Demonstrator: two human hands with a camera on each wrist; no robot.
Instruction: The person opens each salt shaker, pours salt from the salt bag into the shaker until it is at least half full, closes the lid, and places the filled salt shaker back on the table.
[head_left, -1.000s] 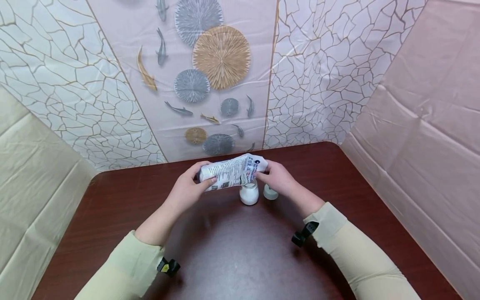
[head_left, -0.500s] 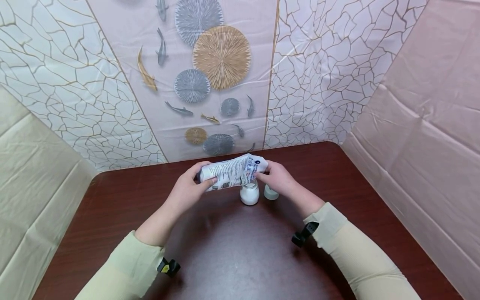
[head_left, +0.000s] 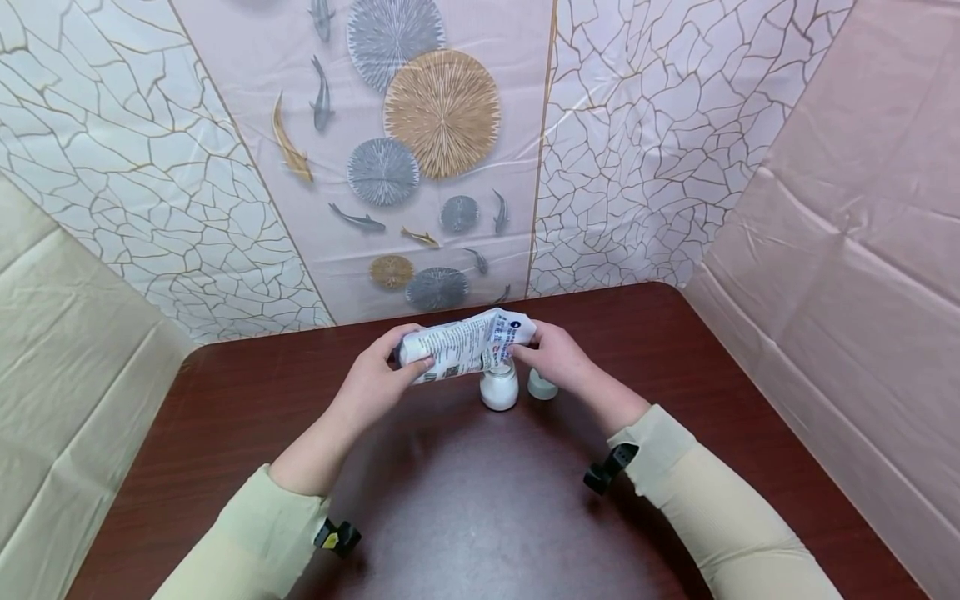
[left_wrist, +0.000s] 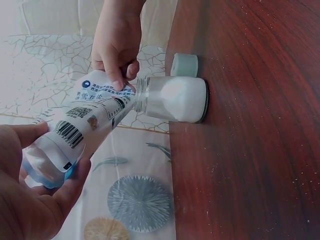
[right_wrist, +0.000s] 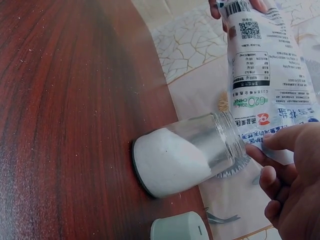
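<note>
A white printed salt bag (head_left: 453,346) is tilted with its mouth end over a small glass jar (head_left: 498,392). My left hand (head_left: 375,375) grips the bag's bottom end, thumb on the near side. At the other end, my right hand (head_left: 561,360) pinches the bag by its opening, as the right wrist view also shows. The jar stands upright on the table, and white salt (right_wrist: 167,162) fills much of it, heaped higher along one side. In the left wrist view the bag's mouth (left_wrist: 129,94) meets the jar's threaded rim (left_wrist: 141,94).
A pale green lid (head_left: 542,387) lies on the dark red wooden table (head_left: 465,508), just right of the jar. Small white grains dot the tabletop in the wrist views. A patterned cloth backdrop (head_left: 442,208) rises behind the table, with plain cloth walls at both sides.
</note>
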